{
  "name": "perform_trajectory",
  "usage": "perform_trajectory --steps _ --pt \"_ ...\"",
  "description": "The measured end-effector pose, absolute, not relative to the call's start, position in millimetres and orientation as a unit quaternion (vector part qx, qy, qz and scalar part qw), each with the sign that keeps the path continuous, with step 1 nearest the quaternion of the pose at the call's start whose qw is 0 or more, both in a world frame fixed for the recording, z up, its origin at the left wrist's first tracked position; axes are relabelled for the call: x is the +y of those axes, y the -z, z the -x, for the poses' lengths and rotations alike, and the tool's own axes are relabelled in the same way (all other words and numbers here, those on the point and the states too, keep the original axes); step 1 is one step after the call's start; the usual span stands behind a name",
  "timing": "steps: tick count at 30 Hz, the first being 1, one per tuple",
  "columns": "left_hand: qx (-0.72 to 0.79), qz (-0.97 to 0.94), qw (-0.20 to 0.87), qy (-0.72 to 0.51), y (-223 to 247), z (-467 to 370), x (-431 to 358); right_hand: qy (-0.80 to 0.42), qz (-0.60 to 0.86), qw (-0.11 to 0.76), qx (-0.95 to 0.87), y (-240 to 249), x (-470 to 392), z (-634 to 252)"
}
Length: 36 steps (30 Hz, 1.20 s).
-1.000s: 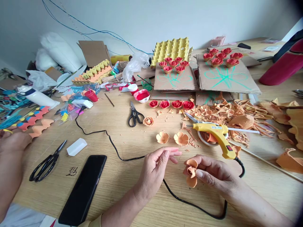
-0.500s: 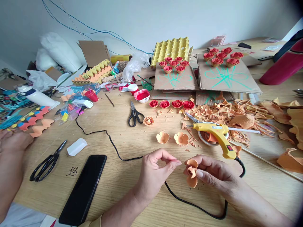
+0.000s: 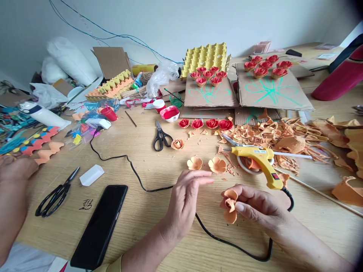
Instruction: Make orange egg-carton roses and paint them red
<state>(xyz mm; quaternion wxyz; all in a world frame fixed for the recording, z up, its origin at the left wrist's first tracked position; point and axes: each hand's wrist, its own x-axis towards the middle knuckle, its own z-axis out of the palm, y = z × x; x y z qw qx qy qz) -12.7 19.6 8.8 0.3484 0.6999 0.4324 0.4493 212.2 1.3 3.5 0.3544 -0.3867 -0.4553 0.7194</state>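
Observation:
Between the thumb and fingers of my right hand (image 3: 255,207) is an orange egg-carton flower (image 3: 230,206), tilted, with a curled centre and spread petals. My left hand (image 3: 185,204) hovers to its left, fingers stretched out and holding nothing. Just beyond my left fingertips lie two open petal cups, one on the left (image 3: 194,163) and one on the right (image 3: 217,165). A finished orange rose (image 3: 177,144) sits further back beside black-handled scissors (image 3: 161,138). The yellow glue gun (image 3: 259,156) rests on a round holder past my right hand.
Red roses stand on cardboard sheets (image 3: 272,90) and in a row (image 3: 212,124). Orange scraps (image 3: 283,139) heap at right. A black cable (image 3: 227,245) runs under my hands. A phone (image 3: 99,226), scissors (image 3: 58,194) and another person's arm (image 3: 14,196) are at left.
My left hand has drawn back slightly from the flower, and its thumb-and-finger pinch has opened into straight fingers. My right hand keeps the flower in about the same place.

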Motion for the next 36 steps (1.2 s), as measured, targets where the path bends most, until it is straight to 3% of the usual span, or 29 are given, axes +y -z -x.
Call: perform_trajectory --steps 12,19,36 --pt "0.39 -0.733 0.277 -0.484 -22.1 15.7 20.2 -0.712 0.396 0.35 -0.463 -5.5 2.3 -213.5" --pt "0.337 -0.796 0.248 -0.437 -18.9 9.1 15.7 -0.732 0.363 0.359 -0.451 0.5 1.4 -210.7" --pt "0.336 -0.803 0.236 -0.432 -11.4 3.0 8.8 -0.722 0.369 0.374 -0.45 9.8 -3.0 -205.2"
